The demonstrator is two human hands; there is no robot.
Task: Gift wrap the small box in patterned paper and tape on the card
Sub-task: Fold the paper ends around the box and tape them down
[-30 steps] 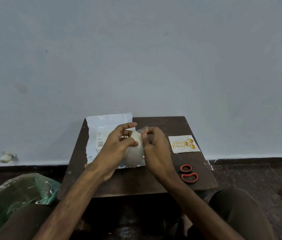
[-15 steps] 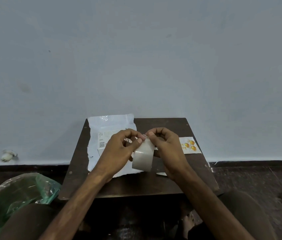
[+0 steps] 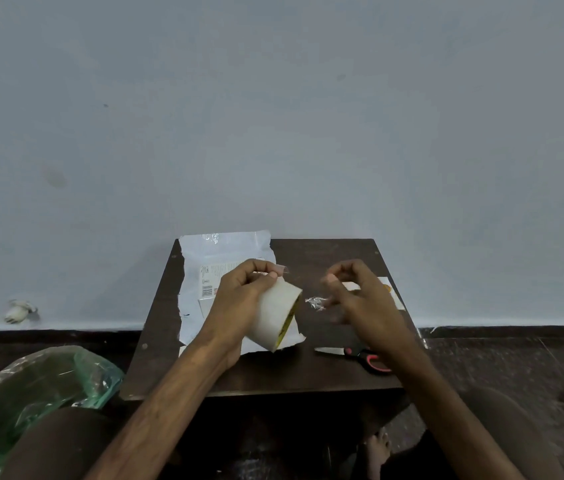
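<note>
Far left, off the counter [image 3: 273, 375], a green plastic bag [image 3: 31, 393] lies on the floor. On the counter's left part a paper sheet [image 3: 225, 247] lies pale side up, no pattern showing; the small box [image 3: 209, 282] sits on it unwrapped, partly hidden behind the left hand [image 3: 242, 299]. That hand grips a tape roll [image 3: 275, 318], raised and tilted above the sheet's near edge, with the thumb pinning a short free tape end [image 3: 282, 270] at the top. Just right of the roll is a crumpled tape scrap [image 3: 315, 302]. The right hand [image 3: 360, 299] is blurred, fingers curled; whether it pinches the scrap or merely hovers at it cannot be told. Behind that hand the card [image 3: 393, 294] lies at the right edge, and the scissors [image 3: 360, 355] lie nearer. Assessment: wrapping has not begun. Risks: the free end may fall back onto the roll and be lost if the thumb lifts; the scrap may cling to fingers, sheet or card; the sheet's ragged near edge may tear further under the roll.
</note>
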